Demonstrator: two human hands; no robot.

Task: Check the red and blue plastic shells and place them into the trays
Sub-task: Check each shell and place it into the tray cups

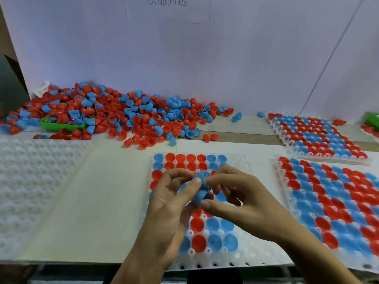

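I pinch one blue shell (200, 188) between both hands, left hand (172, 199) and right hand (242, 201). It hangs directly above the half-filled tray (242, 257); free cups lie toward my right hand.

A pale lilac-white paper backdrop (205, 64) stands upright behind the flat cream-white bench (106, 193) and fills the upper half of the view, with a line of dark printed characters (167, 1) at its top edge and a thin dark diagonal line (332, 56) running down its right part. At the far left a dark grey slanted panel (11, 83) and a strip of brown board (6, 37) show beside the backdrop. A brown band (246, 138) crosses the bench top, and the light is soft and even with a faint violet cast.
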